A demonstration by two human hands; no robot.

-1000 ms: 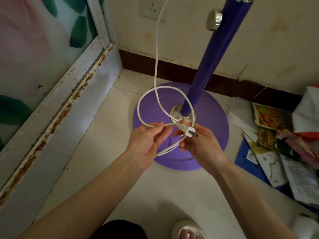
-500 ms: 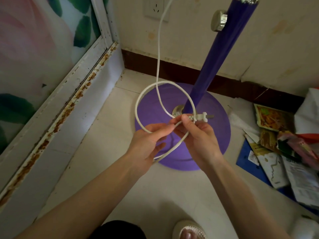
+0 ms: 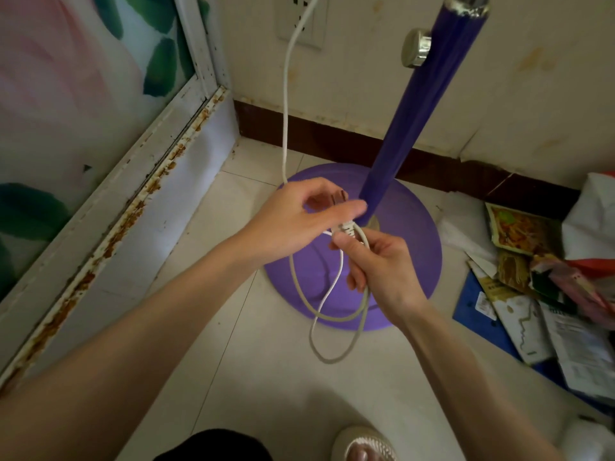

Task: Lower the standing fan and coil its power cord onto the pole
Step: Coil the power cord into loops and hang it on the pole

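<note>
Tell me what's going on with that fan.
A person is bundling the fan's white cord in front of the purple pole. The left grip pinches the plug, while the right grip holds loose loops hanging over the base. Nothing is wound onto the pole yet.

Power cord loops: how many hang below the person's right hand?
2. The shorter loop ends over the near edge of the fan base; the longer loop drops past it over the floor. More may hide inside the right hand.
</note>
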